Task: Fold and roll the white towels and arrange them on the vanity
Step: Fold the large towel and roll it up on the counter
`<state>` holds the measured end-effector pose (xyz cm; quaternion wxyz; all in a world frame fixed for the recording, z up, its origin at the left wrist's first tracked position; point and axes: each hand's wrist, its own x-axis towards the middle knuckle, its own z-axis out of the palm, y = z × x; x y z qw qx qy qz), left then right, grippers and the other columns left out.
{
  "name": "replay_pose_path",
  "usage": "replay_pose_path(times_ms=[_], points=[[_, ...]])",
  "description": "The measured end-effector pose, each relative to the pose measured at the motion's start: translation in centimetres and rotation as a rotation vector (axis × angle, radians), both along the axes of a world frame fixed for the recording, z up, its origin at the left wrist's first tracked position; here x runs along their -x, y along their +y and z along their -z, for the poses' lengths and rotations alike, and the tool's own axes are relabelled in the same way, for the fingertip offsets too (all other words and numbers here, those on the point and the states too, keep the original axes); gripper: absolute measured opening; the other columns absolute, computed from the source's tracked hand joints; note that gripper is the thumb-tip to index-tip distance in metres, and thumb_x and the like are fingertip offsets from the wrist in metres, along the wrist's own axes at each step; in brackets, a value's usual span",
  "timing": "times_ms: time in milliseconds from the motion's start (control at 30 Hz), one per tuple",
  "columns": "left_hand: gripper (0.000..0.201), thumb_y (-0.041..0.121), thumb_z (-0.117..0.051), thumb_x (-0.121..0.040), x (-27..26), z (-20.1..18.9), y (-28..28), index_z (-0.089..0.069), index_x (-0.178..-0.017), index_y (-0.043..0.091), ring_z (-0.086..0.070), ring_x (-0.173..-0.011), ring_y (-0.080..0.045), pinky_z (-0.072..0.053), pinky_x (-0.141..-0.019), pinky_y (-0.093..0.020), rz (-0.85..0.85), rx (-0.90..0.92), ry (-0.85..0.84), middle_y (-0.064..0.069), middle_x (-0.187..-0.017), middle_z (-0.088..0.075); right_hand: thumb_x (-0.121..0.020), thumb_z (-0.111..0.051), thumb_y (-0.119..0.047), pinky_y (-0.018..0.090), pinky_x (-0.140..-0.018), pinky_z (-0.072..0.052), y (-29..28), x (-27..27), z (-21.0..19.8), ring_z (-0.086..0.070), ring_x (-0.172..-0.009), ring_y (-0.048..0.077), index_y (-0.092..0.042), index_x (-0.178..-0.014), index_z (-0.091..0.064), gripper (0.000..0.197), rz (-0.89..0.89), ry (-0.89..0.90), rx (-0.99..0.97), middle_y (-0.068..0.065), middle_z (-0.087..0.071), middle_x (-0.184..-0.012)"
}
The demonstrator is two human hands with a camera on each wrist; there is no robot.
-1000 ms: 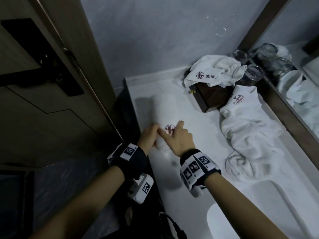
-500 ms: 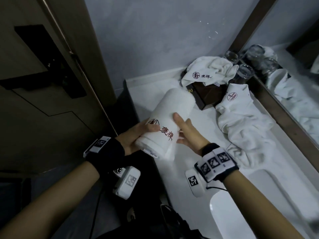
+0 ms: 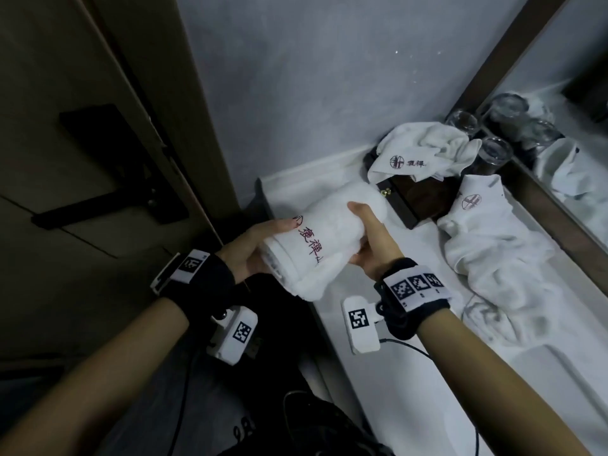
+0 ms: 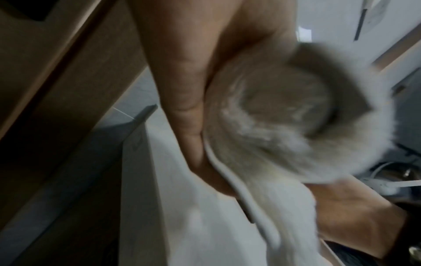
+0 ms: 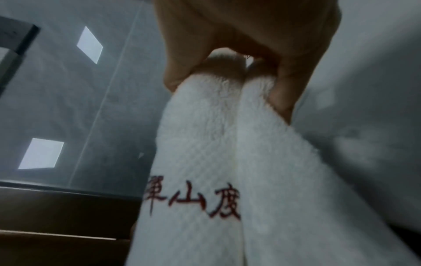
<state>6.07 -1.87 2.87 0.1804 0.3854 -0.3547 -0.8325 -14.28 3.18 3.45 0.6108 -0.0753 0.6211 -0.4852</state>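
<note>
A rolled white towel (image 3: 332,238) with red embroidered characters is held up above the left end of the white vanity (image 3: 378,383). My left hand (image 3: 255,248) grips its near end from the left, thumb on top. My right hand (image 3: 368,241) grips it from the right, thumb across the roll. The left wrist view shows the roll's spiral end (image 4: 284,111) against my palm. In the right wrist view my fingers wrap the rolled towel (image 5: 205,162). Two unfolded white towels lie further back: one (image 3: 424,153) draped over a dark box, one (image 3: 493,245) crumpled along the counter.
A dark wooden box (image 3: 418,199) stands at the back of the vanity. Glass tumblers (image 3: 493,156) stand by the mirror (image 3: 566,133) on the right. A wooden door (image 3: 82,159) is at the left. The sink basin's rim (image 3: 559,373) is at the lower right.
The rolled towel lay on the counter under both hands a second ago; both hands have since lifted it off the vanity and turned it so the red characters face up.
</note>
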Motion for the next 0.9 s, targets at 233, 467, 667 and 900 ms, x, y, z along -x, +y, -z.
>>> replay_pose_path(times_ms=[233,467,667,900], points=[[0.053,0.018,-0.071,-0.074,2.8,2.5,-5.1,-0.048,-0.118,0.035,-0.067,-0.098,-0.021,-0.057,-0.073,-0.037,-0.167,0.073,-0.134,0.003,-0.112,-0.069,-0.063,-0.079,-0.048,0.040,-0.064,-0.058,-7.0,2.2,1.8,-0.061,-0.100,0.025,-0.033,-0.142,-0.009,0.106,0.159,-0.004,-0.085,0.008,-0.048,-0.126],[0.046,0.010,-0.062,-0.085,7.1,4.4,-8.5,-0.043,-0.123,0.026,-0.061,-0.100,-0.027,-0.049,-0.084,-0.040,-0.204,-0.081,-0.201,-0.009,-0.121,-0.062,-0.062,-0.080,-0.048,0.045,-0.082,-0.049,-11.5,5.0,4.7,-0.052,-0.113,0.033,-0.016,-0.143,-0.025,0.103,0.248,0.092,-0.195,0.009,-0.050,-0.131],[0.050,-0.006,-0.055,-0.085,9.1,5.2,-10.7,-0.038,-0.126,0.015,-0.063,-0.089,-0.019,-0.058,-0.059,-0.025,-0.298,-0.060,-0.120,-0.012,-0.118,-0.059,-0.065,-0.076,-0.054,0.049,-0.098,-0.045,-13.4,5.4,5.8,-0.052,-0.117,0.032,0.001,-0.139,-0.029,0.104,0.333,0.236,-0.175,0.013,-0.053,-0.125],[0.054,-0.007,-0.065,-0.078,9.7,7.5,-11.0,-0.040,-0.122,0.012,-0.057,-0.112,-0.029,-0.045,-0.099,-0.049,-0.354,0.135,-0.296,-0.016,-0.127,-0.055,-0.086,-0.049,-0.059,0.046,-0.094,-0.047,-14.5,6.3,4.7,-0.055,-0.110,0.038,0.009,-0.120,-0.046,0.076,0.037,0.562,-0.212,0.024,-0.056,-0.117]])
